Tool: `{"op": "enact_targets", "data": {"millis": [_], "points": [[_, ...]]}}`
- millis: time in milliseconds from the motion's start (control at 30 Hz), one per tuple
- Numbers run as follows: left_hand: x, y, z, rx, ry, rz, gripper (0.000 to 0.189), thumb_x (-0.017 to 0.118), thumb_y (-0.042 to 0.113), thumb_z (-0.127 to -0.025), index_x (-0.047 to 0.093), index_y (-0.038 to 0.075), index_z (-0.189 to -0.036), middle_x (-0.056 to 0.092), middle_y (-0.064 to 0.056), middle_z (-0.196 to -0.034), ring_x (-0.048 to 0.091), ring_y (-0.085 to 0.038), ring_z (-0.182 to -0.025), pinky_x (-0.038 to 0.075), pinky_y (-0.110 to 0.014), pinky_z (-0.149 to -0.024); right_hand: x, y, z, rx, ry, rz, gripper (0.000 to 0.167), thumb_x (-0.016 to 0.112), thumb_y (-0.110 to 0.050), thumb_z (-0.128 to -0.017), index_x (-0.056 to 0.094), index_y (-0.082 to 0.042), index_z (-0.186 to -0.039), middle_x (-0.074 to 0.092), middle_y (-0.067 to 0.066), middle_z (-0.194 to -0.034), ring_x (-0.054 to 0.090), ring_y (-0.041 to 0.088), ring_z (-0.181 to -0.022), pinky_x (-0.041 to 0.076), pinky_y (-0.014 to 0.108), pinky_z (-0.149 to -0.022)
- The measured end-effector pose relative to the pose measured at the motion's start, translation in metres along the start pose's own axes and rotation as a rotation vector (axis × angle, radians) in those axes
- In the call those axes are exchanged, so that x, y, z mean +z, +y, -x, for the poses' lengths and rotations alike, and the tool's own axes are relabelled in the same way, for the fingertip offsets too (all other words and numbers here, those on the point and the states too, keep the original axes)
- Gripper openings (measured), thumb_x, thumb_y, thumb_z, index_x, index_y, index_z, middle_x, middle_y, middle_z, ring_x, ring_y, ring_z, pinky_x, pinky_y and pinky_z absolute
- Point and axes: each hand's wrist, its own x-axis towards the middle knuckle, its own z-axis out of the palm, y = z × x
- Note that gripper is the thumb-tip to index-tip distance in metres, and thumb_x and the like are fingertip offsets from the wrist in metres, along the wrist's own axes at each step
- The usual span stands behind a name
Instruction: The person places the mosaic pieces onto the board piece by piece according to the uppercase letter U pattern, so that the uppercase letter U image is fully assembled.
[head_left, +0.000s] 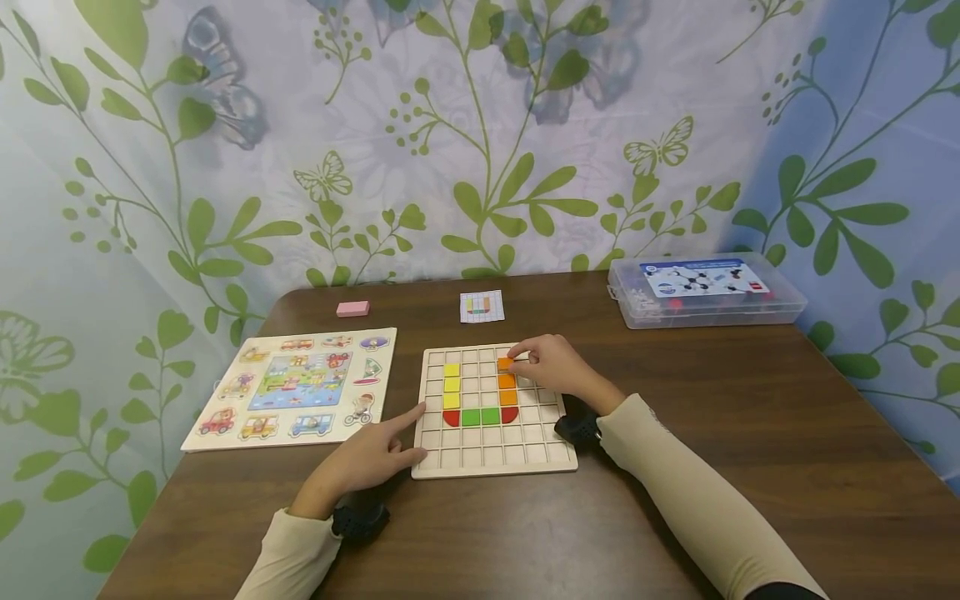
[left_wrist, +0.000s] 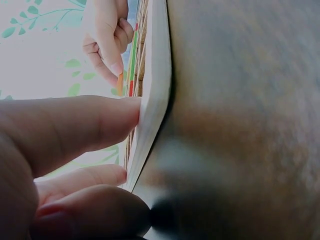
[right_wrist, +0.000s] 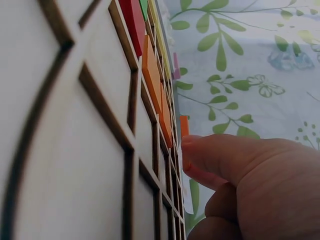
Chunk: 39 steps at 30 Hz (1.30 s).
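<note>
A wooden grid board [head_left: 480,457] lies on the table with colored tiles set in its cells. Yellow tiles [head_left: 452,384] form a column on the left, green tiles [head_left: 480,417] a row below, and red rounded tiles [head_left: 451,417] sit at the two lower corners. Two orange tiles [head_left: 508,397] stand in the right column. Above them my right hand [head_left: 555,365] pinches another orange tile [right_wrist: 185,126] between thumb and finger, raised off the board in the right wrist view. My left hand [head_left: 367,457] touches the board's left edge with its thumb and extended index finger.
To the left lies a picture puzzle board [head_left: 300,383] with vehicles. Behind are a pink block [head_left: 352,309] and a small pattern card [head_left: 482,307] showing a similar colored shape. A clear plastic case [head_left: 705,292] stands at the back right, near the patterned cloth.
</note>
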Motion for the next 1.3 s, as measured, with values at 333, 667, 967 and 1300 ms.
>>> {"op": "enact_targets", "data": {"millis": [333,667,967,1300], "points": [[0.000,0.000,0.001,0.008,-0.001,-0.003,0.072,0.069,0.043,-0.097,0.039,0.025,-0.160,0.043,0.004,-0.055,0.034,-0.011,-0.047,0.031,-0.027,-0.048,0.002,-0.003,0.001,0.036,-0.016,-0.001,0.023,0.075,-0.026,-0.094,0.078,-0.013,-0.112,0.039,-0.004,-0.050,0.032,0.012,-0.042,0.032,0.029,-0.049],[-0.001,0.002,0.001,0.008,-0.007,0.000,0.072,0.069,0.043,-0.097,0.038,0.025,-0.160,0.043,0.004,-0.055,0.034,-0.011,-0.047,0.031,-0.027,-0.049,0.003,-0.003,-0.001,0.031,-0.013,0.029,0.023,0.075,-0.028,-0.094,0.078,-0.015,-0.114,0.040,-0.004,-0.050,0.031,0.012,-0.044,0.031,0.029,-0.050],[0.000,0.002,0.002,0.032,-0.013,0.001,0.072,0.069,0.041,-0.098,0.039,0.023,-0.160,0.043,0.005,-0.054,0.033,-0.010,-0.046,0.031,-0.026,-0.048,0.003,-0.001,0.003,0.029,0.003,0.011,0.024,0.073,-0.029,-0.096,0.078,-0.014,-0.114,0.039,-0.003,-0.049,0.030,0.013,-0.041,0.031,0.029,-0.048],[-0.007,0.023,-0.013,0.142,0.094,-0.120,0.060,0.071,0.031,-0.098,0.051,0.018,-0.153,0.045,0.007,-0.059,0.037,-0.007,-0.048,0.032,-0.027,-0.048,-0.001,-0.012,0.007,-0.017,0.020,0.036,0.031,0.066,-0.031,-0.101,0.075,-0.011,-0.123,0.045,-0.004,-0.054,0.036,0.013,-0.044,0.036,0.031,-0.052]]}}
